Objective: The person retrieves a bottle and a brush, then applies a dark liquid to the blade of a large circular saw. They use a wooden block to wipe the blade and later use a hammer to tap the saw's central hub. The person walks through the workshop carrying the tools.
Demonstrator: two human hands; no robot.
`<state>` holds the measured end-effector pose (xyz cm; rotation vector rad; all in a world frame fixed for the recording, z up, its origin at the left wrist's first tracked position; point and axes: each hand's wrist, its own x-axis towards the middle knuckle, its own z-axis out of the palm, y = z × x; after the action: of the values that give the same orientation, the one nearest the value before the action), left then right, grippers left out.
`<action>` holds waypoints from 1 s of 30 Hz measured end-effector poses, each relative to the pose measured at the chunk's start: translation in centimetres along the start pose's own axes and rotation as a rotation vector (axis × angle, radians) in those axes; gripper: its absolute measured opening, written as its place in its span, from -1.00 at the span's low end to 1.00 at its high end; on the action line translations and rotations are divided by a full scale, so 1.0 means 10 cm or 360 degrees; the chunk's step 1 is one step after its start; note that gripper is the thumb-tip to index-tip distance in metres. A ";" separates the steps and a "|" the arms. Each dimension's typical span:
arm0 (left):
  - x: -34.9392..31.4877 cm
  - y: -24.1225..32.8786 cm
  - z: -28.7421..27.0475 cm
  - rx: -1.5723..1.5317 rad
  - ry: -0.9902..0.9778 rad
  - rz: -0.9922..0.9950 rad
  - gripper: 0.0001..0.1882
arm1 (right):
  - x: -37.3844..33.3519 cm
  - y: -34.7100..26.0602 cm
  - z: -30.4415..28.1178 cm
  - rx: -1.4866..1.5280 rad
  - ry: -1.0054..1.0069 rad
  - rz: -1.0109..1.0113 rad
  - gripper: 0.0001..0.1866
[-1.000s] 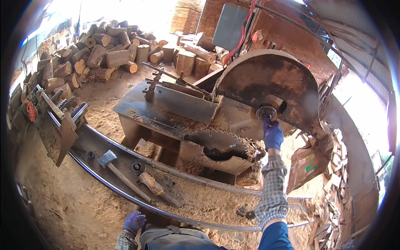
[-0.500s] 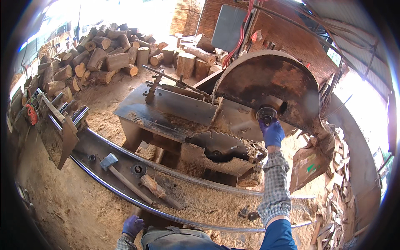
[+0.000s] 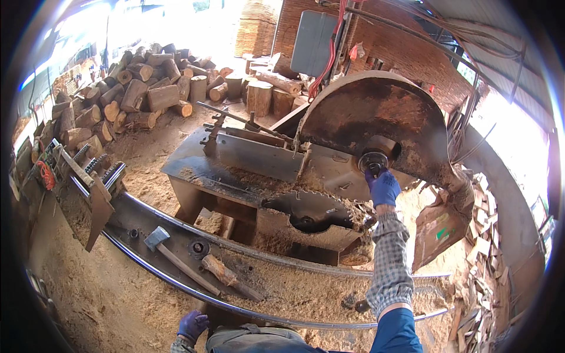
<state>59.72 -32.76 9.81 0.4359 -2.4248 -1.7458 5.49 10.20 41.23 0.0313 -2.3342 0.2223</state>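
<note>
My right hand (image 3: 385, 188), in a purple glove, reaches forward with its fingers closed on a dark round metal hub (image 3: 373, 161). The hub sits at a hole in the large rusty half-round blade guard (image 3: 371, 112). Most of my right fingertips are hidden behind the hub and the hand itself. Below and left of this hand, a toothed circular saw blade (image 3: 315, 207) lies in the cutout of the saw's metal frame. My left hand (image 3: 192, 325), also gloved in purple, hangs near the bottom edge by my waist. Its fingers are loosely bent and apart, with nothing visible in them.
On the sawdust-covered rail carriage (image 3: 276, 276) lie a hammer-like axe (image 3: 158, 239), a dark round flange (image 3: 198, 248) and a piece of wood (image 3: 220, 269). Cut logs (image 3: 163, 98) are heaped at the back left. Split wood slats (image 3: 479, 265) lie at the right.
The view has shifted slightly. My right hand stays on the hub at the guard. My left hand remains low by my waist, turned a little.
</note>
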 end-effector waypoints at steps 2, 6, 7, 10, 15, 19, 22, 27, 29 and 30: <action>0.02 -0.12 0.00 0.0077 0.0103 0.0054 -0.85 | 0.05 0.05 0.23 0.0802 -0.0294 0.0509 -0.40; 0.13 -0.33 0.07 0.0359 0.0065 0.0188 -0.85 | -0.20 0.19 0.40 0.2596 -0.0773 0.1706 -0.38; 0.15 0.05 0.00 0.0938 0.0129 0.0528 -0.85 | -0.23 0.05 0.34 0.2652 -0.0802 0.1809 -0.39; 0.04 -0.74 0.06 -0.0025 0.0121 0.0042 -0.85 | -0.15 -0.01 0.36 0.1607 -0.0403 0.1272 -0.41; -0.09 -0.85 0.07 -0.2044 0.0024 -0.0731 -0.81 | 0.00 -0.07 -0.20 0.0007 -0.0066 0.0152 -0.39; -0.22 -1.07 0.01 0.0407 0.0047 0.0128 -0.84 | 0.08 -0.16 -0.18 0.0029 -0.0202 0.0080 -0.37; -0.10 -0.56 0.04 -0.0026 0.0125 -0.0011 -0.83 | 0.09 -0.10 -0.13 -0.0062 -0.0232 0.0187 -0.36; -0.06 -0.84 0.10 -0.0734 0.0178 -0.0407 -0.83 | 0.19 0.24 0.32 0.1165 -0.0707 0.0843 -0.43; -0.13 -1.30 0.03 -0.1164 0.0091 -0.0504 -0.85 | 0.14 0.14 0.47 0.2761 -0.0888 0.1549 -0.46; -0.13 -1.32 0.06 -0.0967 0.0064 -0.0389 -0.86 | 0.12 0.11 0.47 0.2775 -0.0870 0.1584 -0.46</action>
<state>62.93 -35.72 -2.74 0.6885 -1.7333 -2.4092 1.18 10.54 38.72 -0.2353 -1.6099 2.8190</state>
